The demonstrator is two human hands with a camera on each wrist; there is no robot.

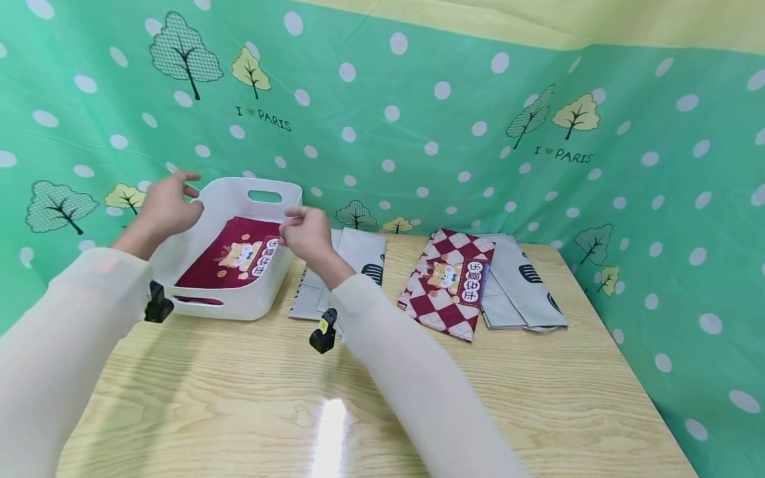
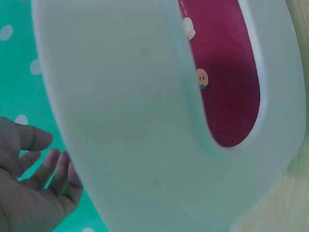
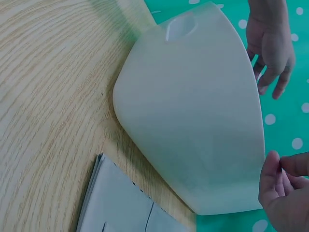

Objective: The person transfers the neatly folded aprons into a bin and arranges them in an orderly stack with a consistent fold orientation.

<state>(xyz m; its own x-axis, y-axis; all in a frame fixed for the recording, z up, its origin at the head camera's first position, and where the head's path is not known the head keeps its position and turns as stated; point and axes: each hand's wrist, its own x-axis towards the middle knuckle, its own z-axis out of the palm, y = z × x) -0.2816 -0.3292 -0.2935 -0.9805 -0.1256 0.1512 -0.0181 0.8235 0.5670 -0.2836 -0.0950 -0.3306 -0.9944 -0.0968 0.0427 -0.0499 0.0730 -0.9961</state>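
Note:
A white plastic bin (image 1: 271, 292) with handle cutouts stands at the table's left. Inside it lies a flat dark red folded piece (image 1: 203, 267) printed with a cartoon dog; part of it shows through the handle slot in the left wrist view. My left hand (image 1: 169, 207) is over the bin's left side, fingers loosely bent and holding nothing. At the right rim is my right hand (image 1: 309, 236), its fingers bent and the thumb close to the forefinger. Nothing shows between those fingertips in the right wrist view.
Grey folded pieces (image 1: 364, 249) with dark print lie just right of the bin. Farther right, a red-and-white checked folded piece (image 1: 445, 282) with a dog print overlaps more grey folded pieces (image 1: 522, 285). A green dotted curtain (image 1: 418, 133) hangs behind the wooden table (image 1: 454, 398).

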